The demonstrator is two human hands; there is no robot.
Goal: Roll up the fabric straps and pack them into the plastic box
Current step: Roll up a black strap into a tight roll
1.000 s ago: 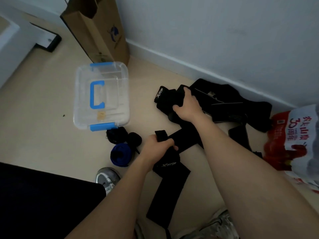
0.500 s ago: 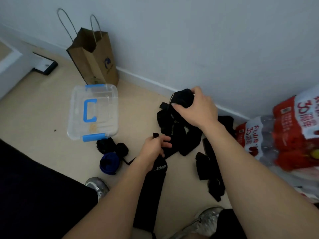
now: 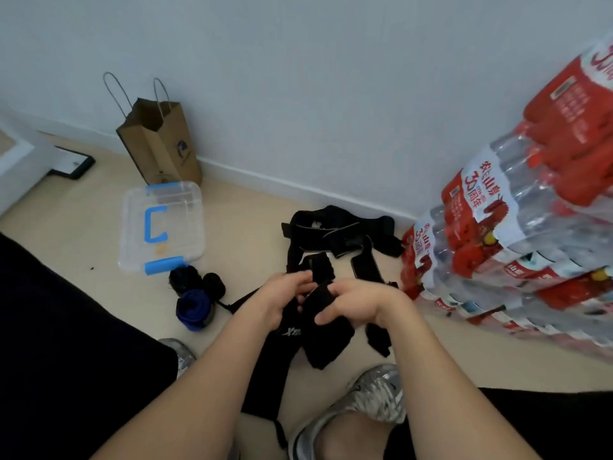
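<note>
Both hands pinch one black strap [image 3: 326,341] up off the floor: left hand [image 3: 285,302] curled round its top end, right hand [image 3: 360,307] w/ fingers curled on the fold, the rest hanging down. I'd say it's the start of a roll, so next needs a tight first turn & steady tension. Plastic box [image 3: 132,227] sits lid-on to the left, beside a few rolls [image 3: 194,308]; loose straps [image 3: 331,237] lie by the wall.

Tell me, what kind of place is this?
Probably a room at home. A brown paper bag stands by the pale wall, packs of bottled water are stacked on the beige floor, and the left hand and right hand hold black straps near a clear plastic box.
</note>
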